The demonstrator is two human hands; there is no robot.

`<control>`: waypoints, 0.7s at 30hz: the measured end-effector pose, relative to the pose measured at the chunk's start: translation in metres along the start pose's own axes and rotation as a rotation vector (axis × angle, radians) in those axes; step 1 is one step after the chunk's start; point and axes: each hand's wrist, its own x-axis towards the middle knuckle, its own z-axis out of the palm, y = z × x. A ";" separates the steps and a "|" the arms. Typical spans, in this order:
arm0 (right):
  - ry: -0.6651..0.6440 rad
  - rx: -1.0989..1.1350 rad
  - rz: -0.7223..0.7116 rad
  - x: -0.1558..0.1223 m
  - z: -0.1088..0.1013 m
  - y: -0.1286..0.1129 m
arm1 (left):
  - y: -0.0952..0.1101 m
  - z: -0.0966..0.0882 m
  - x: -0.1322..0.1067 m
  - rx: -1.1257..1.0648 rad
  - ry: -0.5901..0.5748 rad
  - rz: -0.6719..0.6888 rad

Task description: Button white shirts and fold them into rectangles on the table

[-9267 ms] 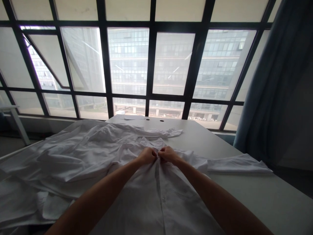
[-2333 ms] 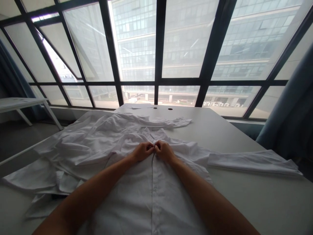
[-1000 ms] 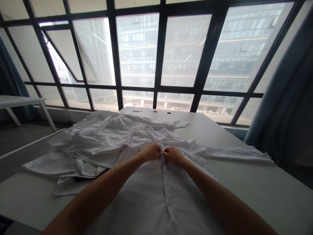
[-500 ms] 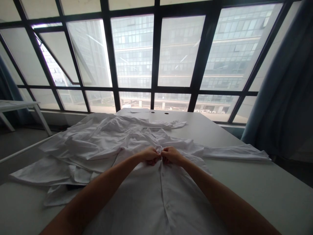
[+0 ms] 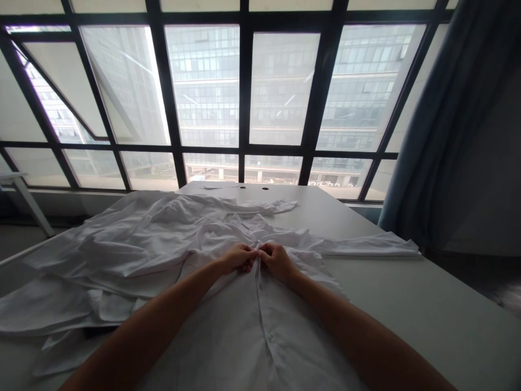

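A white button-up shirt (image 5: 260, 331) lies flat on the white table (image 5: 427, 304), its front facing up and its collar toward the window. My left hand (image 5: 238, 257) and my right hand (image 5: 275, 259) meet at the shirt's button strip near the chest, both with fingers pinched closed on the fabric edges. One sleeve (image 5: 366, 247) stretches out to the right across the table. The buttons lower down the strip look fastened.
A pile of other white garments (image 5: 118, 250) covers the table's left half. Large black-framed windows (image 5: 244, 108) stand behind the table, and a blue-grey curtain (image 5: 443, 130) hangs at the right. A leg of another white table (image 5: 24, 198) shows at far left.
My hands stay pinched at the button strip, working a little higher and lower along it. The view has swung slightly; the shirt and pile lie as before.
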 end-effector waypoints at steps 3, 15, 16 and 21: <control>-0.004 0.029 0.031 -0.002 0.000 -0.002 | -0.002 -0.002 0.000 -0.015 -0.061 0.018; -0.110 0.272 0.135 0.002 -0.001 0.003 | -0.002 -0.001 -0.006 -0.007 -0.081 0.034; -0.118 0.264 0.140 0.003 -0.001 0.004 | -0.001 -0.001 -0.007 -0.005 -0.082 0.037; -0.136 0.172 0.112 0.003 0.000 0.003 | -0.001 -0.002 -0.010 0.004 -0.088 0.047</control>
